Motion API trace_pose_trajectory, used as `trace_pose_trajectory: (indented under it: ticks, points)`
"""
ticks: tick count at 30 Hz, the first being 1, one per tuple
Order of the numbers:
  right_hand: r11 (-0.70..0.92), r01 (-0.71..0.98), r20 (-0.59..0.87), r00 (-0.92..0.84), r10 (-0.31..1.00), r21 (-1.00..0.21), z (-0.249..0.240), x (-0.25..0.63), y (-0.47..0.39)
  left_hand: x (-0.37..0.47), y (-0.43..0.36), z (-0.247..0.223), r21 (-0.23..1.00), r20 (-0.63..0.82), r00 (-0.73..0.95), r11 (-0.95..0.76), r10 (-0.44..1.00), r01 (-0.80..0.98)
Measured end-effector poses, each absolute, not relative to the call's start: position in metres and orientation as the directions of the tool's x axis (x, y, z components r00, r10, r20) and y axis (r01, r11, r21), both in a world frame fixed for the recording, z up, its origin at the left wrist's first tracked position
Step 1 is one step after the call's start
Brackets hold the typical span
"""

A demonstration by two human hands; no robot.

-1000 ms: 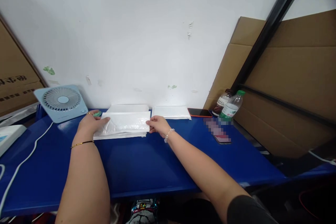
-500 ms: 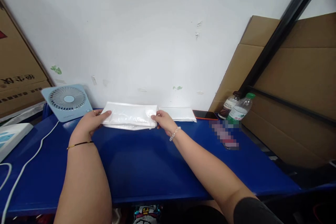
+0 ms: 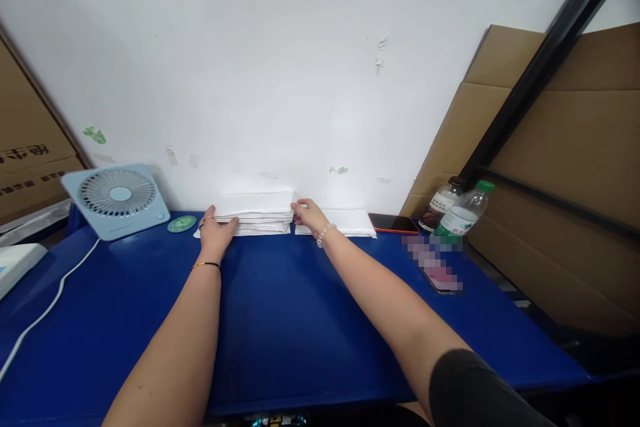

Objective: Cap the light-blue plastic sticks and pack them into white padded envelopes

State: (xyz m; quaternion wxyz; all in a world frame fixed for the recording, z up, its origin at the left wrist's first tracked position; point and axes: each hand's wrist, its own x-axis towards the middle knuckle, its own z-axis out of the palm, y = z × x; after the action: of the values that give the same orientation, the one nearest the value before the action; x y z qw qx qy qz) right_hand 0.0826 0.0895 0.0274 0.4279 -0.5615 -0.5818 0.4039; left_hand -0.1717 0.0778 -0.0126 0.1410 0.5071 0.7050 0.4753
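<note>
A stack of flat, folded white plastic packets [image 3: 263, 217] lies on the blue tabletop against the wall. At the stack's left end is my left hand [image 3: 214, 230], its thumb on the front edge and its fingers around the end. My right hand [image 3: 309, 215] closes its fingertips on the right edge of the upper packet. A second, lower pile of white packets [image 3: 353, 221] lies to the right, partly behind my right hand. The fingers' undersides are hidden.
To the left are a light blue fan [image 3: 120, 197], a green round coaster [image 3: 182, 224] and a white cable [image 3: 57, 297]. A phone [image 3: 395, 223], a dark-capped bottle [image 3: 440, 203], a green-capped bottle [image 3: 461, 213] and a blurred-out item [image 3: 435, 267] are on the right. Cardboard [image 3: 575, 180] stands beyond.
The white packet, held up between both hands before, is now down on the stack. My left hand has moved right, uncovering the coaster. The view has shifted slightly.
</note>
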Motion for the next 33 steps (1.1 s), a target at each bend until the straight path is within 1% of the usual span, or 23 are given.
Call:
trace_pose_trajectory:
  ticks: [1, 4, 5, 6, 7, 8, 9, 11, 12, 14, 16, 18, 19, 21, 23, 25, 26, 28, 31, 33]
  points:
    - [0.074, 0.356, 0.077, -0.005, 0.997, -0.932, 0.029, 0.098, 0.084, -0.171, 0.078, -0.013, 0.803, 0.310, -0.453, 0.025, 0.836, 0.595]
    - [0.192, 0.587, 0.194, -0.060, 0.979, -0.787, 0.032, 0.155, 0.069, -0.163, 0.074, -0.007, 0.768, 0.365, -0.478, 0.031, 0.799, 0.639]
    - [0.242, 0.780, 0.215, -0.141, 0.966, -0.577, 0.031, 0.173, 0.064, -0.159, 0.072, -0.004, 0.758, 0.382, -0.490, 0.038, 0.784, 0.651]
    - [0.246, 0.906, 0.193, -0.188, 0.963, -0.344, 0.029, 0.189, 0.060, -0.153, 0.068, 0.000, 0.746, 0.406, -0.499, 0.038, 0.765, 0.665]
    - [0.241, 0.953, 0.158, -0.214, 0.964, -0.185, 0.027, 0.202, 0.057, -0.147, 0.064, 0.005, 0.729, 0.444, -0.498, 0.023, 0.745, 0.684]
    - [0.249, 0.963, 0.141, -0.233, 0.962, -0.104, 0.025, 0.212, 0.055, -0.140, 0.059, 0.010, 0.701, 0.496, -0.470, -0.018, 0.730, 0.712]
    - [0.251, 0.966, 0.127, -0.242, 0.962, -0.059, 0.023, 0.219, 0.053, -0.132, 0.054, 0.016, 0.660, 0.558, -0.413, -0.083, 0.720, 0.747]
    - [0.267, 0.962, 0.126, -0.258, 0.958, -0.056, 0.021, 0.227, 0.048, -0.114, 0.043, 0.028, 0.534, 0.669, -0.213, -0.261, 0.713, 0.804]
    - [0.269, 0.962, 0.126, -0.261, 0.957, -0.051, 0.021, 0.229, 0.044, -0.103, 0.037, 0.033, 0.475, 0.698, -0.113, -0.339, 0.707, 0.812]
    - [0.266, 0.963, 0.145, -0.257, 0.955, -0.041, 0.023, 0.233, 0.032, -0.081, 0.024, 0.043, 0.358, 0.685, 0.106, -0.460, 0.721, 0.813]
    - [0.286, 0.958, 0.210, -0.273, 0.939, -0.033, 0.023, 0.236, 0.015, -0.058, 0.009, 0.047, 0.244, 0.590, 0.325, -0.547, 0.739, 0.801]
    - [0.383, 0.923, 0.303, -0.357, 0.884, -0.029, 0.020, 0.237, -0.005, -0.038, -0.004, 0.045, 0.142, 0.438, 0.514, -0.621, 0.738, 0.771]
    - [0.450, 0.892, 0.342, -0.415, 0.843, -0.027, 0.018, 0.237, -0.015, -0.030, -0.010, 0.042, 0.111, 0.363, 0.574, -0.646, 0.734, 0.755]
    - [0.573, 0.820, 0.399, -0.520, 0.755, -0.016, 0.013, 0.234, -0.030, -0.018, -0.018, 0.034, 0.105, 0.197, 0.639, -0.664, 0.744, 0.740]
    - [0.652, 0.758, 0.422, -0.590, 0.688, -0.003, 0.009, 0.231, -0.039, -0.014, -0.020, 0.027, 0.150, 0.039, 0.646, -0.644, 0.762, 0.750]
    - [0.693, 0.721, 0.416, -0.627, 0.658, -0.009, 0.007, 0.230, -0.041, -0.014, -0.018, 0.024, 0.181, -0.049, 0.625, -0.608, 0.779, 0.773]
    - [0.696, 0.717, 0.413, -0.627, 0.660, -0.025, 0.006, 0.230, -0.040, -0.016, -0.016, 0.025, 0.177, -0.062, 0.612, -0.595, 0.788, 0.784]
    - [0.673, 0.734, 0.419, -0.585, 0.695, -0.092, 0.005, 0.235, -0.036, -0.020, -0.012, 0.033, 0.121, -0.059, 0.587, -0.578, 0.807, 0.807]
    - [0.589, 0.758, 0.393, -0.469, 0.791, -0.280, 0.002, 0.249, -0.030, -0.023, -0.007, 0.054, -0.036, -0.055, 0.558, -0.561, 0.828, 0.827]
    - [0.524, 0.747, 0.317, -0.422, 0.849, -0.410, -0.002, 0.259, -0.026, -0.021, -0.004, 0.072, -0.138, -0.048, 0.554, -0.555, 0.831, 0.820]
